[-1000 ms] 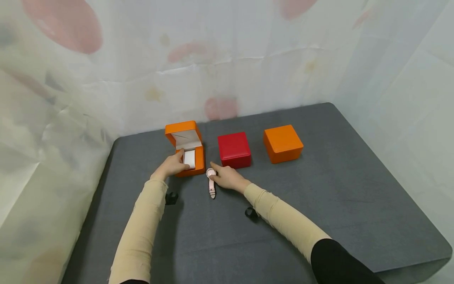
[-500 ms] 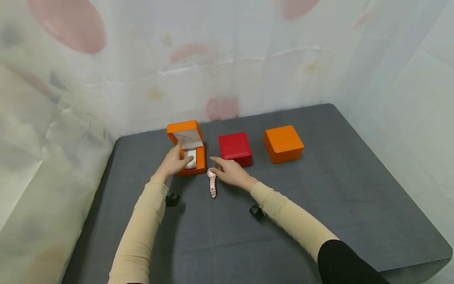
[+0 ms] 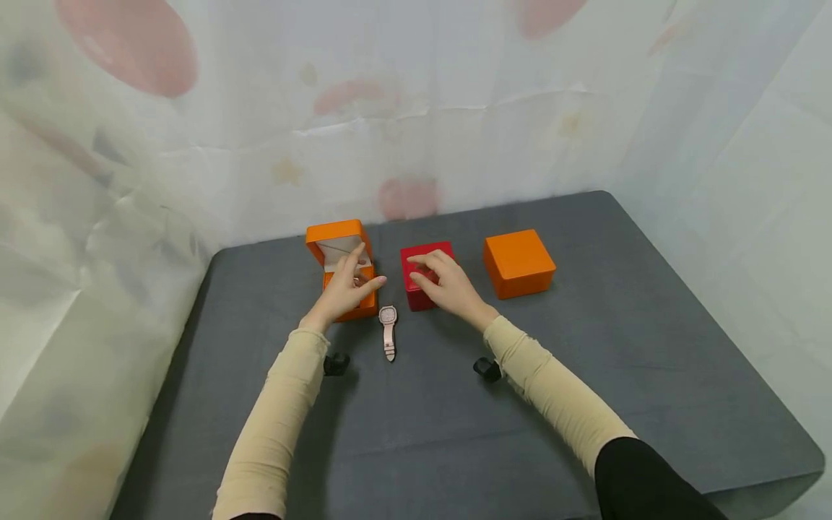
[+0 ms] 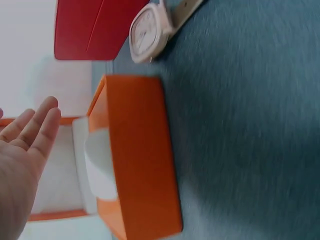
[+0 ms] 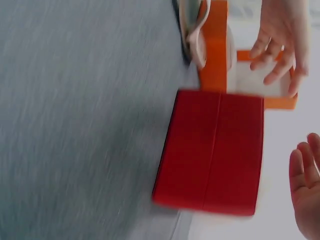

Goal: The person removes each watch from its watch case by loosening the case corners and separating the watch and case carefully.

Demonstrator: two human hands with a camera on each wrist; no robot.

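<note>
The open orange box [image 3: 342, 269] stands at the table's [image 3: 585, 375] back left, lid up, white lining and a white cushion [image 4: 100, 165] inside. The left hand [image 3: 344, 289] hovers over it, fingers straight and spread, holding nothing. Just right, a pink watch [image 3: 388, 328] lies flat. The right hand [image 3: 445, 285] hovers over the closed red box [image 3: 416, 278], fingers loose and empty. Another orange box [image 3: 518, 263] sits farther right.

Orange box [image 3: 342, 249], red box [image 3: 422, 274], pink watch [image 3: 388, 328]
</note>
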